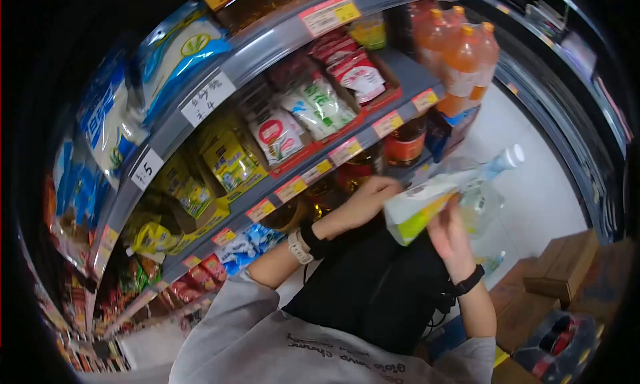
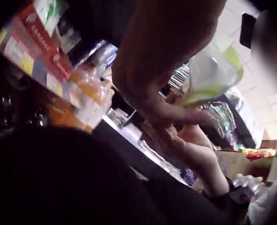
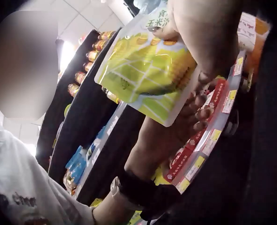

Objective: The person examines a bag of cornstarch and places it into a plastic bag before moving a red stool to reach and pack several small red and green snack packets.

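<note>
My right hand grips a white, yellow and green bag of corn starch, its thumb lying across the printed front in the right wrist view. The bag is tilted above my knees, with corn pictured on it. My left hand is at the bag's shelf-side edge, and its loosely bent fingers show beside and partly behind the bag. Part of the bag also appears beyond my left hand in the left wrist view. Beside the bag is a clear bottle with a white cap.
Shelves on the left hold small yellow packets, white and red packets and blue bags above price tags. Orange drink bottles stand at the shelf end. Cardboard boxes and wrapped bottles lie to the right.
</note>
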The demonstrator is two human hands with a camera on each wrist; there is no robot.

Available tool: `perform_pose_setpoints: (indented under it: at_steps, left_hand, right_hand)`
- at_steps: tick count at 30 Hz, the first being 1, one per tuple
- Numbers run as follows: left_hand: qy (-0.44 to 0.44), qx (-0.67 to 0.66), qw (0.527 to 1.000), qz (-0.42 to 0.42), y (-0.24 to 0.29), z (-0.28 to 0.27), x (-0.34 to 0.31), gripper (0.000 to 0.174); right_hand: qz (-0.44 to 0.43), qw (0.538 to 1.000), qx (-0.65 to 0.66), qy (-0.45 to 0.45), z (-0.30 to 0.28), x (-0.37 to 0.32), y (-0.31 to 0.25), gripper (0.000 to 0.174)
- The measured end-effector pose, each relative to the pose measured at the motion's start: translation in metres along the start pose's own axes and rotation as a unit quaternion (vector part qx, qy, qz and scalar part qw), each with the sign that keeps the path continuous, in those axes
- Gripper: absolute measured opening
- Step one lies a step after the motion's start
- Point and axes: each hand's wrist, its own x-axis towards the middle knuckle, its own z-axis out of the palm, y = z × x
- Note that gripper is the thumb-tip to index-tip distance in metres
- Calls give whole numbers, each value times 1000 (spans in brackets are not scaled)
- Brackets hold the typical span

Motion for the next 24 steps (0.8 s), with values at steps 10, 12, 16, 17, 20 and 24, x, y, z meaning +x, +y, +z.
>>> perform_pose_setpoints:
  at_steps: [10, 12, 16, 17, 20, 24]
  left_hand:
    - [180, 656, 699, 222, -12, -82, 93, 49]
    - [188, 672, 684, 211, -15, -83, 103, 46]
    - [214, 686, 665, 203, -22, -84, 107, 33]
    - [217, 689, 665, 189, -20, -83, 106, 33]
    - [221, 687, 669, 179, -19, -81, 104, 31]
    - [205, 701, 654, 195, -25, -86, 109, 35]
  right_hand:
    - [-19, 997, -73, 0, -45, 6, -39, 48]
    - [5, 993, 57, -107, -58, 7, -40, 42]
    - [-13, 997, 13, -77, -58, 17, -47, 44]
    - [-19, 999, -24, -26, -51, 22, -50, 45]
    - [-28, 996, -62, 65, -25, 50, -65, 47]
    - [-165, 943, -277, 84, -5, 113, -96, 47]
